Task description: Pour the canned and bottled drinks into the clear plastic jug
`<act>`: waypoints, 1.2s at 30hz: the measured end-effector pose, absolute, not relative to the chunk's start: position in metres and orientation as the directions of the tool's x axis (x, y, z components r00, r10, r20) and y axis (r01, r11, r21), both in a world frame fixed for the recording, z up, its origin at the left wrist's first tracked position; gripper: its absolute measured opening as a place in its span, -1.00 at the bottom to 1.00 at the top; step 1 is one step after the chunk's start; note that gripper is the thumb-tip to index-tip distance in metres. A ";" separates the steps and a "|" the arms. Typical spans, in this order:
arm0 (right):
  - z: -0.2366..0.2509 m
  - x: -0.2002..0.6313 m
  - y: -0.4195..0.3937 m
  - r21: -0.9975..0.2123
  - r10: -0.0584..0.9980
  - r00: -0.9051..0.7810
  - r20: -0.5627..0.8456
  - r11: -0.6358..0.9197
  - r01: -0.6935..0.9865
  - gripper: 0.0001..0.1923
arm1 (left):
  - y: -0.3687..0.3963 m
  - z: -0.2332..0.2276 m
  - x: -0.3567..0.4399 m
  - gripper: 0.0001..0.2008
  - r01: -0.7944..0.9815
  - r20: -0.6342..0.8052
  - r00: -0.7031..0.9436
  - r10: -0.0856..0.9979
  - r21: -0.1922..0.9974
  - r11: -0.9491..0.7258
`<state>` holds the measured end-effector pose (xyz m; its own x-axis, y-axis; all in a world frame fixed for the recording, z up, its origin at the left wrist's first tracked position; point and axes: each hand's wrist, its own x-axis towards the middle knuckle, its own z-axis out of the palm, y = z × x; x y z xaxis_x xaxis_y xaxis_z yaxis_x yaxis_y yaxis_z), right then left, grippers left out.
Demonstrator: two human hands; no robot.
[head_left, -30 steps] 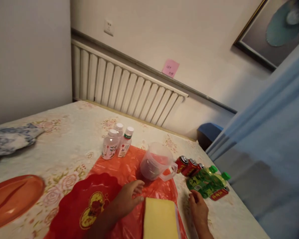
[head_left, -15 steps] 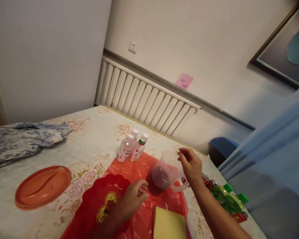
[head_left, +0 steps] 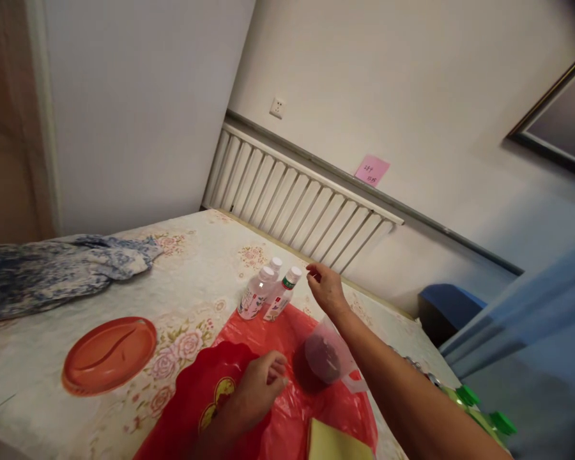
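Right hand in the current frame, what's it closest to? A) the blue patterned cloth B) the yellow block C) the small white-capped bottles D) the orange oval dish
C: the right hand is stretched out over the clear plastic jug, fingers beside the small white-capped bottles; the orange oval dish, blue patterned cloth and yellow block all lie well away from it.

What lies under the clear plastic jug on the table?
The clear jug stands on a red plastic sheet spread over the floral tablecloth. The right forearm crosses its near side, hiding the handle and whatever lies beneath there.
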<state>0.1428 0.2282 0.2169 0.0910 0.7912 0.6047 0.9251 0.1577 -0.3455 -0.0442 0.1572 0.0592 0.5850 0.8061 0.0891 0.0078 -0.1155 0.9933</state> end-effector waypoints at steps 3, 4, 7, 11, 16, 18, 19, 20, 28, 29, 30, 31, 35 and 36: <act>0.214 0.140 0.240 -0.318 0.804 0.076 0.590 0.145 0.937 -0.70 | 0.159 0.059 -0.045 -0.78 0.009 0.091 0.572 0.815 0.993 -0.117; 0.213 0.140 0.243 -0.309 0.807 0.073 0.587 0.140 0.941 -0.70 | 0.159 0.059 -0.045 -0.79 0.008 0.091 0.569 0.817 0.993 -0.116; 0.212 0.138 0.249 -0.288 0.815 0.062 0.576 0.131 0.949 -0.70 | 0.159 0.060 -0.046 -0.79 0.003 0.094 0.566 0.819 0.993 -0.116; 0.211 0.136 0.254 -0.268 0.824 0.053 0.564 0.122 0.956 -0.70 | 0.159 0.061 -0.046 -0.78 -0.002 0.092 0.559 0.824 0.994 -0.110; 0.211 0.136 0.255 -0.245 0.832 0.043 0.553 0.113 0.963 -0.70 | 0.159 0.060 -0.047 -0.78 -0.007 0.089 0.560 0.824 0.995 -0.103; 0.210 0.137 0.255 -0.238 0.837 0.042 0.546 0.106 0.965 -0.70 | 0.159 0.059 -0.047 -0.80 -0.010 0.095 0.559 0.823 0.994 -0.108; 0.209 0.137 0.256 -0.234 0.840 0.041 0.541 0.103 0.967 -0.70 | 0.159 0.058 -0.047 -0.80 -0.013 0.101 0.558 0.823 0.993 -0.114; 0.209 0.138 0.256 -0.230 0.844 0.039 0.535 0.101 0.968 -0.69 | 0.159 0.058 -0.047 -0.80 -0.013 0.107 0.556 0.824 0.993 -0.119; 0.203 0.142 0.263 -0.176 0.887 -0.002 0.461 0.094 0.980 -0.52 | 0.159 0.064 -0.049 -0.80 0.018 0.098 0.556 0.825 0.991 -0.130; 0.203 0.143 0.263 -0.169 0.895 -0.007 0.446 0.093 0.981 -0.50 | 0.158 0.065 -0.049 -0.80 0.026 0.089 0.554 0.828 0.992 -0.124; 0.203 0.143 0.264 -0.163 0.903 -0.013 0.430 0.092 0.982 -0.48 | 0.158 0.065 -0.049 -0.79 0.031 0.083 0.552 0.829 0.992 -0.120; 0.202 0.143 0.264 -0.157 0.910 -0.019 0.414 0.092 0.983 -0.47 | 0.158 0.065 -0.049 -0.79 0.035 0.078 0.551 0.831 0.993 -0.116; 0.200 0.143 0.266 -0.137 0.933 -0.046 0.357 0.101 0.985 -0.45 | 0.159 0.062 -0.047 -0.78 0.040 0.076 0.546 0.835 0.992 -0.117; 0.200 0.142 0.266 -0.133 0.937 -0.050 0.347 0.102 0.986 -0.45 | 0.159 0.060 -0.047 -0.78 0.042 0.076 0.548 0.833 0.992 -0.118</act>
<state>0.1425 0.2659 0.2002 -0.0500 0.9366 0.3468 0.9858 0.1020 -0.1333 -0.0467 0.1593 0.0605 0.5485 0.8327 0.0756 0.0418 -0.1176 0.9922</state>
